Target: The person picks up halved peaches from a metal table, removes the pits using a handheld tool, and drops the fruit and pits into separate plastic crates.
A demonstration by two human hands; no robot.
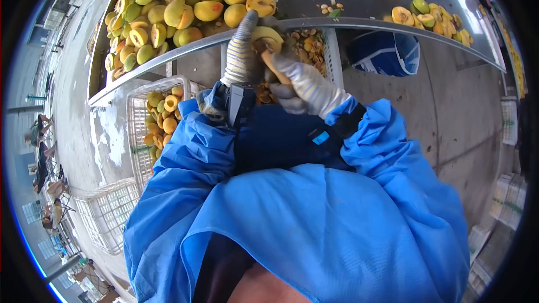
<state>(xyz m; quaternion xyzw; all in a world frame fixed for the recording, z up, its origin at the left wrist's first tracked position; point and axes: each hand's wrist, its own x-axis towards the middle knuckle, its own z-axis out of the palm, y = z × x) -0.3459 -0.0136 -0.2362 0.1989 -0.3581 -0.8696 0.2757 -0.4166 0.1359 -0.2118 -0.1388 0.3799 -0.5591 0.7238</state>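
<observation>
Head view, looking down over a blue coat [314, 219].

- Left hand [242, 53], in a striped glove, is reaching up to the table's edge. Its fingers are clenching around a yellow fruit [268, 36], thumb side pressing on top.
- Right hand [306, 85], also gloved, is meeting the left from below and from the right. Its fingers are curling tight on an orange-brown piece [274, 66] that is touching the underside of the fruit. Cannot tell whether this piece is a tool or part of the fruit.
- The fruit is being held in the air between both hands, just in front of the metal table [393, 25] rim and above a white crate [332, 50] that is holding brownish pits.

Surroundings:
- A big pile of whole fruit [168, 5] is lying on the table, up and to the left of the hands.
- A smaller heap of cut halves [429, 19] is sitting at the table's right end, well apart from the hands.
- A few loose pits [331, 7] are lying between the two heaps.
- A second crate [137, 129] with fruit is standing under the table to the left.
- A blue bag [384, 53] is lying on the floor to the right.
</observation>
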